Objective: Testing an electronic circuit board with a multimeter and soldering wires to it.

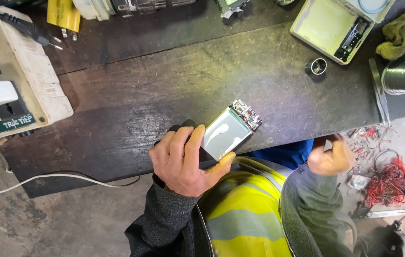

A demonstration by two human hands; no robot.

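Seen from above, the left hand (pixel 183 162) grips a flat silver rectangular battery pack with a small circuit board at its far end (pixel 228 131), held over the near edge of a dark worn wooden workbench (pixel 164 95). The right hand (pixel 331 157) is loosely curled, holding nothing, just past that edge. Bare bench lies beyond the pack; a small metal ring (pixel 316 66) sits far right.
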